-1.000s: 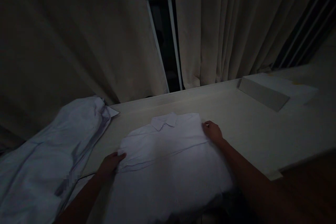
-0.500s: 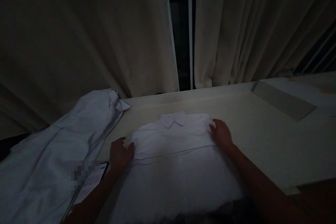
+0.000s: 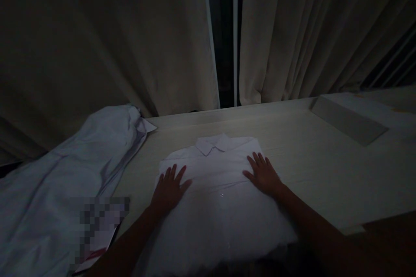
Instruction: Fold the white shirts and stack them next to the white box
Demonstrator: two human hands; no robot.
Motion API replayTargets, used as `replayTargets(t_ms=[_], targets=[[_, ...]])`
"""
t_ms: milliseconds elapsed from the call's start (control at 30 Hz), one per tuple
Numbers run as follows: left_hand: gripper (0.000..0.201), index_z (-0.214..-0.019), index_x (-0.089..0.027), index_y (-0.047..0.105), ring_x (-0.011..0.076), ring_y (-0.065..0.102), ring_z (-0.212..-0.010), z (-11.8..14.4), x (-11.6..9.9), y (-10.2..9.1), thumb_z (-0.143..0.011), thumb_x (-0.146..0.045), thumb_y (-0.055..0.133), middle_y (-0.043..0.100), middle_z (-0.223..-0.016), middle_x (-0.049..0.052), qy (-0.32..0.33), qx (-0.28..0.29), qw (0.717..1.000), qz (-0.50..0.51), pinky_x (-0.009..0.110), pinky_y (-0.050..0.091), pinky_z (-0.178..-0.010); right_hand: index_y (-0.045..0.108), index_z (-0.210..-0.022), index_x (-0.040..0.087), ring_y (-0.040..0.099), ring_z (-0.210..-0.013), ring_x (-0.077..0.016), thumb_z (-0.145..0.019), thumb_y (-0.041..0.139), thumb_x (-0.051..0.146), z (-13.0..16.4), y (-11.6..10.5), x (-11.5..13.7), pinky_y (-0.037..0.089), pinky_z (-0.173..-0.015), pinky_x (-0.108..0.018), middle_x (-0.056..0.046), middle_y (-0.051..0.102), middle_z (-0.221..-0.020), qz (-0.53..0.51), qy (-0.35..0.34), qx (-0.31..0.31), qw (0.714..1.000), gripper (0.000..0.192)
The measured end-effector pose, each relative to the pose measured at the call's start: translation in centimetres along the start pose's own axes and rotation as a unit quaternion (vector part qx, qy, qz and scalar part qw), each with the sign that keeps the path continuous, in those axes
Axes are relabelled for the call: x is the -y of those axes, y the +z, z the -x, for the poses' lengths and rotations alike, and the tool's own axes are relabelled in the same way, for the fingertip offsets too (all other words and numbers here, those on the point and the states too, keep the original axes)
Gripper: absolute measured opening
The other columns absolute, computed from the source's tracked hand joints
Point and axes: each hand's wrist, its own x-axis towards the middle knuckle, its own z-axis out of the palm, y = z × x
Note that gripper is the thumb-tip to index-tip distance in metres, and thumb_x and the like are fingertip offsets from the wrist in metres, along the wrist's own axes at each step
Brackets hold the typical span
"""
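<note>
Head-camera footage, very dim, shows a folded white shirt (image 3: 217, 190) of smooth cloth laid collar-up on the pale wood-grain table (image 3: 312, 160). Its front is pressed by the left hand (image 3: 169, 189) and right hand (image 3: 262, 174), both flat with fingers spread, gripping nothing. Crumpled white fabric (image 3: 74, 169) is heaped at left; no writing can be read.

folded shirt (image 3: 216, 190) on table (image 3: 312, 169), both hands flat on it, loose garment (image 3: 65, 173) left, curtains (image 3: 97, 39) behind
</note>
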Motion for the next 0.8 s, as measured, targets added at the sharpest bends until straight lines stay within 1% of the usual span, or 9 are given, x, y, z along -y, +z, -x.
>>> replayTargets(t_ms=[167,300,567,700,800], targets=[[0.074,-0.15,-0.03,0.023,0.0354,0.023,-0.142,-0.3,-0.1,0.0,-0.087,-0.069,0.028,0.024,-0.156,0.014,-0.009,-0.005,1.0,0.006,0.055,0.022,-0.111,0.026,-0.15,0.028,0.006,-0.146,-0.0294,-0.089,0.02,0.073,0.0,0.0,0.4,0.008,-0.116,-0.051,-0.004,0.013,-0.159,0.001,0.004,-0.005,1.0,0.076],[0.074,-0.149,-0.029,0.027,0.0353,0.023,-0.142,-0.7,0.0,0.0,-0.087,-0.07,0.026,0.025,-0.156,0.014,-0.014,-0.01,1.0,0.011,0.056,0.021,-0.111,0.027,-0.15,0.028,0.007,-0.146,-0.0291,-0.089,0.02,0.073,-0.3,-0.2,0.5,0.009,-0.116,-0.051,-0.005,0.015,-0.159,0.005,0.006,0.0,1.0,0.076],[0.074,-0.148,-0.027,0.03,0.0361,0.025,-0.142,-1.1,0.1,-0.1,-0.087,-0.069,0.03,0.028,-0.155,0.015,-0.02,-0.031,0.999,0.029,0.056,0.02,-0.111,0.027,-0.15,0.027,0.008,-0.145,-0.0292,-0.09,0.018,0.073,-1.3,-0.8,1.0,0.007,-0.115,-0.053,-0.006,0.017,-0.158,0.021,0.003,0.012,1.0,0.076],[0.073,-0.148,-0.028,0.031,0.0353,0.026,-0.141,-1.1,0.2,0.0,-0.087,-0.069,0.031,0.029,-0.155,0.014,-0.021,-0.042,0.998,0.033,0.056,0.019,-0.112,0.027,-0.15,0.027,0.008,-0.145,-0.0293,-0.09,0.018,0.072,-1.4,-0.6,1.1,0.007,-0.115,-0.053,-0.006,0.015,-0.159,0.032,0.004,0.016,0.999,0.076],[0.073,-0.147,-0.027,0.032,0.0352,0.026,-0.141,-1.3,0.3,-0.1,-0.087,-0.069,0.03,0.03,-0.154,0.014,-0.021,-0.039,0.998,0.037,0.055,0.019,-0.112,0.027,-0.15,0.026,0.008,-0.145,-0.0293,-0.091,0.017,0.072,-1.4,-0.5,1.1,0.007,-0.115,-0.053,-0.007,0.015,-0.159,0.035,0.004,0.015,0.999,0.076]])
